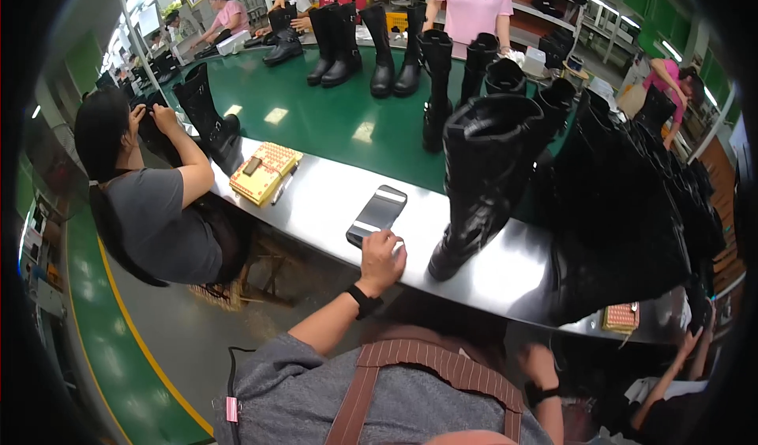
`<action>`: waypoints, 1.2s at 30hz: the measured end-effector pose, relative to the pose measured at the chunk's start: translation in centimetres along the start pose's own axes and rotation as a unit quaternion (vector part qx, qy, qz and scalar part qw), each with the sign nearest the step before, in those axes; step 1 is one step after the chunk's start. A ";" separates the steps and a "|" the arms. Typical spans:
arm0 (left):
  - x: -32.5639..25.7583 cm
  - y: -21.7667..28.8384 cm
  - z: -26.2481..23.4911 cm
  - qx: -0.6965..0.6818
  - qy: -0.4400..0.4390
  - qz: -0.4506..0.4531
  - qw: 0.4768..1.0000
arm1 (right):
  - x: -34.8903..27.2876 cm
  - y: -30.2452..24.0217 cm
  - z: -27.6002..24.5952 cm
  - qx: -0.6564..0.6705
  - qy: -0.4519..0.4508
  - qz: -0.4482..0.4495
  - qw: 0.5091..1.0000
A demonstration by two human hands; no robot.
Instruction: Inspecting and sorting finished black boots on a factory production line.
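Apron (442, 360) is nearest; left hand (382, 262) half curled at phone (377, 212), right hand (539, 366) blurred, grips I cannot tell; near boot (478, 188) stands untouched, remaining work unclear

Gap between phone (377, 214) and tall boot (480, 180)

Beyond the left grip (382, 259), a green worktop (316, 125) with a shiny metal edge; farther off, pale shelving (530, 11); left of the grip, grey floor (181, 326) and a yellow-edged green strip (130, 358); far to its right, tube lights (604, 5).
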State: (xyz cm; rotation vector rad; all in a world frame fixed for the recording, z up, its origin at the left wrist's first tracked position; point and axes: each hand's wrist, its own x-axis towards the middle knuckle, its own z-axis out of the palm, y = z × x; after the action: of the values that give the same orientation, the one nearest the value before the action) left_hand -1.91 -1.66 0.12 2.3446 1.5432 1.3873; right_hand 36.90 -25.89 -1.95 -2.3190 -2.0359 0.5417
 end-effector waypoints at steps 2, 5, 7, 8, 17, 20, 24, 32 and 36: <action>0.0 1.3 1.0 -0.044 0.013 -0.036 0.998 | 1.0 -1.8 -5.3 0.002 0.085 -0.052 0.995; -0.3 0.9 1.8 -0.037 0.023 -0.045 0.998 | 2.0 -6.3 -8.9 0.167 0.077 -0.140 0.973; -0.4 0.8 2.1 -0.026 0.028 -0.030 0.999 | 1.9 -8.1 -9.9 0.192 0.065 -0.199 0.959; -0.5 0.9 2.0 -0.019 0.022 -0.020 0.999 | 1.6 -8.7 -10.1 0.221 0.063 -0.210 0.950; -0.7 1.7 0.9 0.029 0.029 -0.017 0.999 | 3.4 -9.1 -8.3 0.298 0.226 -0.211 0.903; -0.6 2.4 1.2 0.019 0.016 -0.028 0.999 | 3.2 -9.9 -10.3 0.349 0.201 -0.236 0.884; -0.4 1.2 1.7 0.013 -0.012 -0.010 1.000 | 1.0 -13.4 -22.2 0.328 0.266 -0.398 0.815; 0.6 0.9 1.0 0.008 -0.031 -0.028 0.999 | -2.3 -23.0 -28.4 0.522 0.371 -0.702 0.311; 1.5 1.4 1.2 -0.033 -0.069 -0.025 0.997 | 0.6 -24.7 -28.1 0.417 0.454 -0.706 0.347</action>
State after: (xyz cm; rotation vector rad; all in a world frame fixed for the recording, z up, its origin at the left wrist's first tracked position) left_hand 0.09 -0.78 1.02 2.2944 1.4845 1.2169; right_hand 20.54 -15.38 30.02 0.2751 -1.4860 -0.0175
